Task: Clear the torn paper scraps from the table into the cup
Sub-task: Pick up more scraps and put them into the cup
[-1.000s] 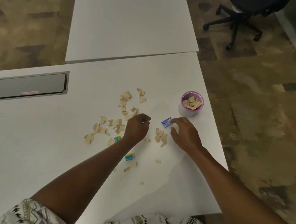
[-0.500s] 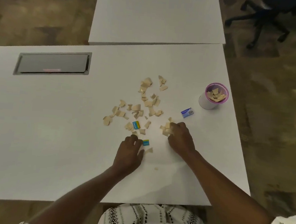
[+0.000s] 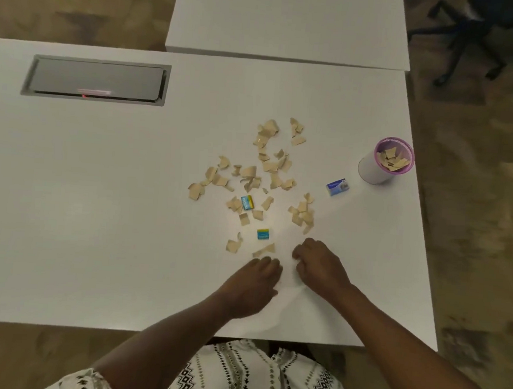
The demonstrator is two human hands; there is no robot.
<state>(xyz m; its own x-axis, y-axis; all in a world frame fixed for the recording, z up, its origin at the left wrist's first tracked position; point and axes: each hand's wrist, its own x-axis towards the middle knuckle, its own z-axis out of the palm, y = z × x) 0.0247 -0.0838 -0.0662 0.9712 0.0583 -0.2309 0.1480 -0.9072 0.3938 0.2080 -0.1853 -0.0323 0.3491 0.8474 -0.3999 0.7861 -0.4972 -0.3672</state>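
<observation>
Standing near table (image 3: 96, 213) edge: cup (image 3: 369, 172)

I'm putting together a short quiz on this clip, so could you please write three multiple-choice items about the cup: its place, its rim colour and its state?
1. Where does the cup stand on the table? A. Near the right edge. B. At the far left corner. C. At the near edge.
2. What colour is its rim? A. Green. B. Pink-purple. C. Black.
3. What state is it in? A. Upright, empty. B. Tipped over. C. Upright, holding paper scraps.
Answers: 1 A, it stands by the right edge; 2 B, the rim shows pink-purple; 3 C, tan scraps lie inside it.
</observation>
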